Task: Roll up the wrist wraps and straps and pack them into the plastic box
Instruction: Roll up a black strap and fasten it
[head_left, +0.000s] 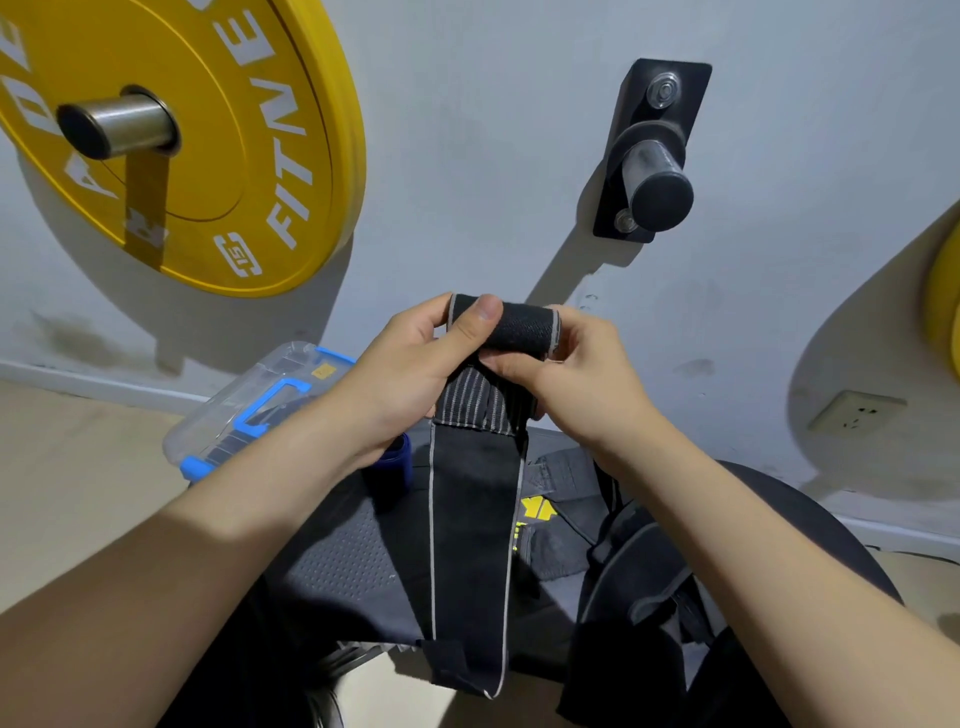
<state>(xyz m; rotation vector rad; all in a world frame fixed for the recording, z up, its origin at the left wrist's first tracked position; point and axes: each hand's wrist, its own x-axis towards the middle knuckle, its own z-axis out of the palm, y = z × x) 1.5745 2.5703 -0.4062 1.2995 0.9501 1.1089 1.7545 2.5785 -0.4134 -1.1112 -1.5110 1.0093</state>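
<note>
I hold a black wrist wrap (475, 530) with grey edges up in front of me. Its top end is folded over into a short roll. My left hand (415, 358) grips the roll's left end, thumb on top. My right hand (576, 364) pinches the right end. The long tail hangs straight down over the bench. A clear plastic box (249, 410) with blue latches and handle stands on the floor at my left, lid on. A rolled blue wrap (392, 467) lies on the bench under my left wrist.
More dark wraps and straps (613, 545) lie in a heap on the grey padded bench (343, 566). A yellow weight plate (218, 145) hangs on a wall peg at upper left. An empty black wall peg (654, 171) juts out above my hands.
</note>
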